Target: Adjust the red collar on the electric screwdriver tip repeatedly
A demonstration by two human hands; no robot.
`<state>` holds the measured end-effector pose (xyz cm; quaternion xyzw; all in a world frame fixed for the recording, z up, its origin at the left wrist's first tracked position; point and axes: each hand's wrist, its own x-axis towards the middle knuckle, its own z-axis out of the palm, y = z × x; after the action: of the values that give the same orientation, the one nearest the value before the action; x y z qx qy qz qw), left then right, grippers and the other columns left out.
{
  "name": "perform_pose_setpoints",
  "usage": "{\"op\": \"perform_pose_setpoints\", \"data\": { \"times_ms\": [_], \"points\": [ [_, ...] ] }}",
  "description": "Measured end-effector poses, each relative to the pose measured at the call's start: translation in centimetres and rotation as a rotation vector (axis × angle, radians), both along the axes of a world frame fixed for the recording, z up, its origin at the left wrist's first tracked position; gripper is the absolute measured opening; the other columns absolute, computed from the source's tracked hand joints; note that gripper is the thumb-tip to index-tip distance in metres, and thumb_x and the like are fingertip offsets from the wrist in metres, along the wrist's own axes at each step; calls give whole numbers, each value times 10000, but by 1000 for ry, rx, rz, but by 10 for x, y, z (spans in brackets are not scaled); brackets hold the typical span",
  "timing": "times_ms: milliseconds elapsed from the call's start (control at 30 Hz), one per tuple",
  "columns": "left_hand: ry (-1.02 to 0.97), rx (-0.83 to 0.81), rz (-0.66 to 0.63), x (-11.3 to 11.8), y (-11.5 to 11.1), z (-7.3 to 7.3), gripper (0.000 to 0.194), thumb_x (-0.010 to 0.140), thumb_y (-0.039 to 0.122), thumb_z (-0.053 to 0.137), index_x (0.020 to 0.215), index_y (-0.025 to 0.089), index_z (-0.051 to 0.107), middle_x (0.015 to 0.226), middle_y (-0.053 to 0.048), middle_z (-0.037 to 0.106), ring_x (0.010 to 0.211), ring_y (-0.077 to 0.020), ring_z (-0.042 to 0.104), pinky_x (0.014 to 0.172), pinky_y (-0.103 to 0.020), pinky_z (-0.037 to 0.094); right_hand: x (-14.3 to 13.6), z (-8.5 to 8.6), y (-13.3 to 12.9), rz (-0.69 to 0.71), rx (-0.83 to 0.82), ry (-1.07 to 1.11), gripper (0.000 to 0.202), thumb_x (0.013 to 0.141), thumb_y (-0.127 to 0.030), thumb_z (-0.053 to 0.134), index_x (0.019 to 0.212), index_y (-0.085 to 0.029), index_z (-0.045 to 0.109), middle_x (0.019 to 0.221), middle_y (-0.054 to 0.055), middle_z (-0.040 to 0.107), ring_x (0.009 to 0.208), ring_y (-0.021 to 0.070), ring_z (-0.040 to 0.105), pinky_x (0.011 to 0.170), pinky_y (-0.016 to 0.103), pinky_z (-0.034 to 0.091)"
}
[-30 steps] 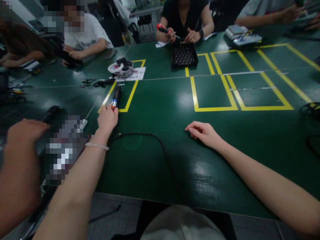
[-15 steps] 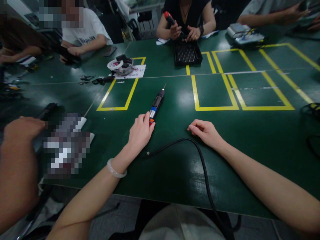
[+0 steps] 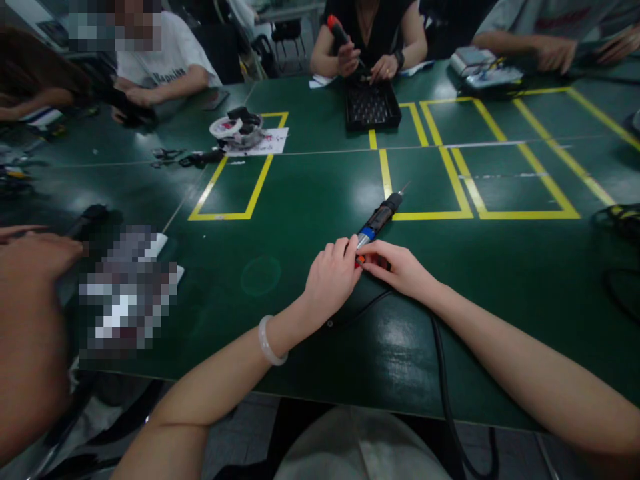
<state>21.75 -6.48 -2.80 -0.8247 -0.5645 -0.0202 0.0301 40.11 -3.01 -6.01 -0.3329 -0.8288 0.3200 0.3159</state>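
Note:
An electric screwdriver [image 3: 379, 219], dark with a blue band and a red-orange rear part, points away to the upper right over the green table. My left hand [image 3: 333, 280] is closed round its rear end. The fingers of my right hand [image 3: 397, 267] meet the same rear part from the right, thumb and fingers pinched at the red-orange piece. A black cable [image 3: 442, 373] runs from beneath my right hand down over the table's front edge. A small ring-like end [image 3: 330, 324] of a thin cord lies beside my left wrist.
Yellow tape rectangles [image 3: 433, 216] mark the green table [image 3: 210, 333]. Across it, a person works over a black tray [image 3: 373, 117]. A tape roll and bundle [image 3: 237, 130] rest at the back left. Another person's arm [image 3: 30, 347] reaches in at the left. Cables [image 3: 623, 223] lie far right.
My left hand has moved right with the screwdriver, which now tilts more to the right. My right hand has come onto its rear end, and the cable has shifted.

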Motion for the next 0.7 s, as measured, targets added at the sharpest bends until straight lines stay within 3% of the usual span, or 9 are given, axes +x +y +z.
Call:
{"op": "perform_pose_setpoints", "data": {
  "times_ms": [233, 500, 600, 700],
  "points": [
    [-65, -36, -26, -3, -1, 1, 642, 968, 403, 525, 1506, 102, 346, 1317, -148, 538, 1092, -273, 559, 873, -385, 490, -3, 5, -3, -22, -60, -44, 74, 920, -232, 595, 972, -192, 628, 801, 10, 610, 660, 138, 539, 631, 265, 411],
    [-181, -102, -100, -18, 2, -2, 766, 921, 463, 592, 1529, 111, 288, 1386, -157, 499, 1169, -291, 527, 941, -409, 485, -10, 14, -7, -101, -783, 253, 277, 829, -421, 663, 792, -185, 522, 542, -62, 514, 418, 68, 402, 400, 195, 281],
    [-211, -110, -104, -20, 2, -3, 760, 915, 444, 600, 1532, 132, 282, 1400, -157, 488, 1189, -295, 523, 959, -419, 483, -9, 16, -7, -106, -871, 298, 304, 805, -434, 693, 796, -178, 530, 530, -65, 521, 394, 56, 390, 359, 174, 242],
    [-223, -113, -98, -21, 2, -3, 740, 919, 439, 592, 1533, 159, 288, 1401, -149, 488, 1191, -295, 526, 967, -423, 481, -9, 13, -8, -94, -844, 316, 305, 813, -435, 694, 834, -188, 517, 582, -58, 548, 417, 67, 433, 354, 173, 304]
  ]
}}
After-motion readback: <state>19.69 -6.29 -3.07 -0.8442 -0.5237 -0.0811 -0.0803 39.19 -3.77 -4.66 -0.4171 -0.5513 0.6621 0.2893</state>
